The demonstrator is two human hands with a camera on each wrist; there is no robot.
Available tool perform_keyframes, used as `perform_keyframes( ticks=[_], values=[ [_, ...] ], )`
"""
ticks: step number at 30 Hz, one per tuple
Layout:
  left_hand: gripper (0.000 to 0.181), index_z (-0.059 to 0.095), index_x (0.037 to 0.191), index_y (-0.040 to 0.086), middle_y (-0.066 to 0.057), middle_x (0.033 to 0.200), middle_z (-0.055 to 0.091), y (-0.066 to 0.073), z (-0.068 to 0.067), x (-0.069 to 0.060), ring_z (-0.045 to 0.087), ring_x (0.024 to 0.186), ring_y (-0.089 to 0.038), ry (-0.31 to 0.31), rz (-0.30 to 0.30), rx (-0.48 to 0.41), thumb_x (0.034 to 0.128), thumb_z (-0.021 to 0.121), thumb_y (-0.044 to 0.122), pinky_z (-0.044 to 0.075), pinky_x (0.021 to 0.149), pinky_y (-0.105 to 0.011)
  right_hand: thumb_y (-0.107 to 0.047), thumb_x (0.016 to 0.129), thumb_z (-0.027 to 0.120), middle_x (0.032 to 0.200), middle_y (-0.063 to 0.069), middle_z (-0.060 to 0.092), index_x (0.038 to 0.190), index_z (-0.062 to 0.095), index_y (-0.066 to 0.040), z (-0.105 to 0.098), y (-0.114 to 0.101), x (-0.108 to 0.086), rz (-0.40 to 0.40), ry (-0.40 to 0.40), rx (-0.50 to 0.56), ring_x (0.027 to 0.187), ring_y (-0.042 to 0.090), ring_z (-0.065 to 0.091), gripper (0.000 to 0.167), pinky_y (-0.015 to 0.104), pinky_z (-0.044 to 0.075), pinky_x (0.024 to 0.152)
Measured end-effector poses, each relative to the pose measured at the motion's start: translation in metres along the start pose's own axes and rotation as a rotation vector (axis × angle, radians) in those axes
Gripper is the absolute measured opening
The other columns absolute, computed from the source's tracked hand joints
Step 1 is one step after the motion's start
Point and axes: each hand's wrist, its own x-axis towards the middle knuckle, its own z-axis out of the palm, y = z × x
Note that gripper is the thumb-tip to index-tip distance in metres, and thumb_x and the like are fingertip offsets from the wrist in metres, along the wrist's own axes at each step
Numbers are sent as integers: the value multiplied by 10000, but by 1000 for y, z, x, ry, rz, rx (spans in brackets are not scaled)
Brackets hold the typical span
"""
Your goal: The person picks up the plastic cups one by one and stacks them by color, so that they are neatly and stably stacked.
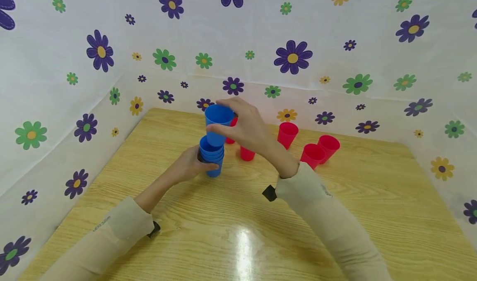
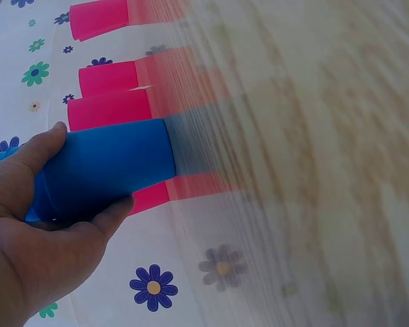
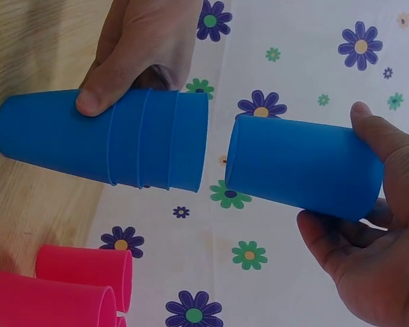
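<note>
My left hand grips a stack of nested blue cups, its thumb and fingers around the side. The stack stands upright on the table, its rims one above another. My right hand holds a single blue cup near its rim, mouth up, straight above the stack. From the right wrist view, a gap shows between this blue cup and the top of the stack. In the left wrist view, the left hand wraps the stack, and the single cup is out of sight.
Several red cups stand behind and right of the stack, among them a near red cup, a back one and a close pair at right. The wooden table meets a flower-printed cloth at the back and sides.
</note>
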Motion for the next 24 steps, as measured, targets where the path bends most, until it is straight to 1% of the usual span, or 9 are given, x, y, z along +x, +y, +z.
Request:
perform_keyframes(
  ticks=[5,8,10,15,19,24],
  values=[
    [770,321,1546,-14,-247,1504,485,3,-1,0,488,1367,-451,-4,-4,-11,954,770,189,382,1140,-602,-295,878,843,1365,162,625,1407,596,6,8,4,3,12,-18,16,1227,312,617,657,416,563,977],
    [776,313,1548,-17,-252,1509,478,4,-1,0,485,1369,-457,-6,-8,-14,953,770,180,379,1142,-601,-287,878,844,1362,167,627,1404,597,6,12,6,4,8,-20,27,1227,314,618,651,413,562,978],
    [779,301,1549,-26,-261,1512,470,4,-1,0,485,1367,-463,-10,-1,-10,958,763,181,379,1140,-605,-278,876,846,1359,171,630,1401,597,13,16,9,5,1,-24,38,1229,316,618,650,410,560,981],
    [802,268,1563,-28,-265,1526,449,4,0,0,482,1368,-466,-13,3,-9,963,757,183,373,1142,-609,-261,876,846,1349,180,632,1394,595,27,22,12,3,-7,-41,54,1220,327,624,643,420,562,981],
    [810,265,1569,-19,-258,1528,449,4,1,0,481,1373,-458,-8,-6,-12,959,761,173,373,1146,-601,-260,877,844,1352,185,626,1404,585,31,25,13,1,-4,-60,51,1217,330,624,656,419,563,981],
    [804,263,1563,-30,-269,1519,453,3,1,-1,484,1367,-468,-9,13,-20,961,758,169,380,1138,-608,-261,878,844,1354,190,621,1410,577,37,31,15,-1,-3,-81,54,1222,327,618,666,405,561,983]
  ],
)
